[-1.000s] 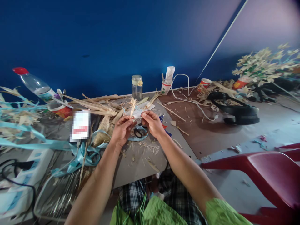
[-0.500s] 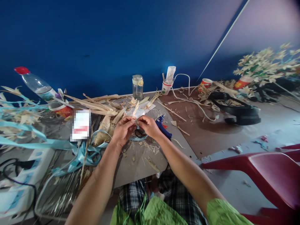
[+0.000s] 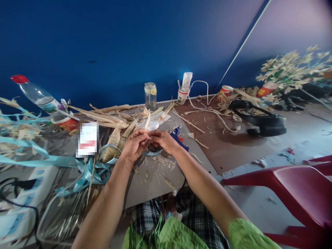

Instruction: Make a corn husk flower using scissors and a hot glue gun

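Observation:
My left hand (image 3: 135, 146) is closed in a pinch around the base of a small pale corn husk piece (image 3: 147, 121), whose pointed strips stand upright above the fingertips. My right hand (image 3: 164, 140) comes in from the other side, thumb and fingers pinched at the same base, so the fingertips of both hands meet. What lies between the fingertips is hidden. Just below the hands, dark-handled scissors (image 3: 155, 148) are partly covered. A blue hot glue gun (image 3: 178, 139) rests to the right of my right hand. Behind the fingers sits a white rounded object (image 3: 151, 125).
Dried corn husks (image 3: 118, 121) are heaped behind and left of the hands. Light blue ribbon (image 3: 95, 174) tangles at left near a phone-like screen (image 3: 87, 140) and a power strip (image 3: 27, 200). A glass jar (image 3: 150, 97) and paper cup (image 3: 183, 96) stand at the back; a red chair (image 3: 298, 193) is right.
The right fingers have drawn in against the left fingertips at the husk piece's base, closing the small gap. The whole view has shifted slightly.

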Demonstrator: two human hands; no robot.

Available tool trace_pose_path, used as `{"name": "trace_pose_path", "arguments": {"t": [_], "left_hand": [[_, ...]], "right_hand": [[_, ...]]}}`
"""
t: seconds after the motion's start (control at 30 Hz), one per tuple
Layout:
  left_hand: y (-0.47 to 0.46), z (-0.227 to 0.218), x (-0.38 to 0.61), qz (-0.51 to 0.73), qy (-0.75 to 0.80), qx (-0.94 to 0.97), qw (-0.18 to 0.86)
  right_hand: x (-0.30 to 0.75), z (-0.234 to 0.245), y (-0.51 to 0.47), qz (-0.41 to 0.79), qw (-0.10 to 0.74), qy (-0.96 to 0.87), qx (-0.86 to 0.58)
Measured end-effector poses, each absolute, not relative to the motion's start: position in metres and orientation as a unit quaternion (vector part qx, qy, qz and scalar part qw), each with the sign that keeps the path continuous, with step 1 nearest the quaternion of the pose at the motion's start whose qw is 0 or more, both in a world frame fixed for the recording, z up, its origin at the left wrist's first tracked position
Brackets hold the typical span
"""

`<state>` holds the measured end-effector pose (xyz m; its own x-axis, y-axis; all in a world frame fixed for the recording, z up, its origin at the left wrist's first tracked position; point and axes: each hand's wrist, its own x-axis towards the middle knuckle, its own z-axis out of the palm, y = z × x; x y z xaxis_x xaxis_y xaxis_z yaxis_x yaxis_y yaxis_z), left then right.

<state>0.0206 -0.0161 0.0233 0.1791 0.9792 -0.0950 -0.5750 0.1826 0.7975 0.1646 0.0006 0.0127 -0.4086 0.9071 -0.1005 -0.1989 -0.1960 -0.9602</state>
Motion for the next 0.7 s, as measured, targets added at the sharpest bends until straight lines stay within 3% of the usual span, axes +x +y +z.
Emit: {"name": "trace_pose_path", "arguments": {"t": [0.37, 0.7], "left_hand": [[-0.018, 0.027, 0.021, 0.514, 0.348, 0.322, 0.715], [-0.014, 0.023, 0.019, 0.552, 0.357, 0.306, 0.689]], "right_hand": [[0.165, 0.008, 0.002, 0.683, 0.387, -0.459, -0.416], [0.175, 0.019, 0.006, 0.727, 0.493, -0.341, -0.334]]}}
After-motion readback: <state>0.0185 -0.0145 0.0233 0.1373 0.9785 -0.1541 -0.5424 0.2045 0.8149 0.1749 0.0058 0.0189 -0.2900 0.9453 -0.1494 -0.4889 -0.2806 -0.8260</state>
